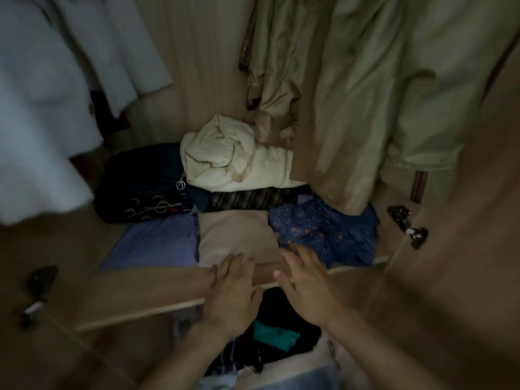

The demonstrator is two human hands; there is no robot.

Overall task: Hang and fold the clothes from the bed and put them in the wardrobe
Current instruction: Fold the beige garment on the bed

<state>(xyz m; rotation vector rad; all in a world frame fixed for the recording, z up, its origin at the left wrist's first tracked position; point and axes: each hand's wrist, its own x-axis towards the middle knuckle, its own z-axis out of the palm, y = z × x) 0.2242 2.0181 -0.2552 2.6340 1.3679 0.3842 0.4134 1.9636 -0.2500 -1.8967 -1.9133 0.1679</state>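
Folded beige garment (pixel 236 235) lying flat on wardrobe shelf (pixel 157 288), at the front edge, roughly mid-width. Flanked on the left by folded lavender garment (pixel 157 243), touching; on the right by crumpled blue floral garment (pixel 326 232), touching or overlapping at the seam. Behind, toward the back of the shelf: dark striped fabric (pixel 247 199), and on top of it a bundled cream garment (pixel 233 159). At back left, a dark embroidered garment (pixel 140 187) with a small round metal pendant (pixel 180 184) showing.

Left hand (pixel 233 291) spread, fingers straight and relaxed, fingertips over the near edge of the beige garment; contact likely but not certain owing to blur. Right hand (pixel 306 282) likewise spread, fingers extended, tips at the boundary of beige and blue floral pieces. Nothing gripped by either hand. Both forearms entering from the bottom edge.

Above the shelf: hanging olive-green garments (pixel 380 88) at right, hems reaching down near the blue floral piece; hanging white garments (pixel 50 94) at left. Below the shelf front edge: lower compartment holding dark clothing with a teal item (pixel 275 336) visible. Door hinge (pixel 408 223) on the right door; second hinge (pixel 36 294) on the left door. Lighting dim, edges blurred.
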